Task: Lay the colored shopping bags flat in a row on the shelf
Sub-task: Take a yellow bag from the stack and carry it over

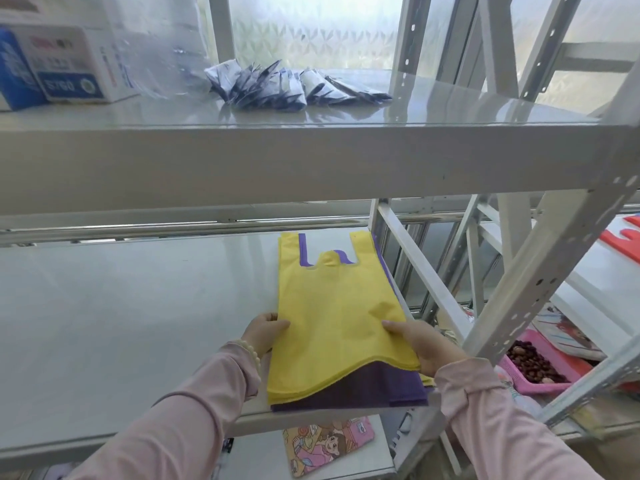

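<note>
- Gripping the near end of a yellow bag stack [329, 306]: left hand [265, 332] curled on its left edge, right hand [424, 344] pinching its right corner, thumb on top.
- Directly under both hands, purple bags [363, 393] lie beneath the yellow, near edge overhanging the shelf [138, 306] front.
- Both colours form one pile at the right end; handles point away from the hands.
- Left of the hands the shelf surface is bare.
- Judgement: task barely begun; no row yet. Yellow still to be separated from purple and laid alongside.
- Far right of the hands, red bags [623, 237] sit on a neighbouring rack.
</note>
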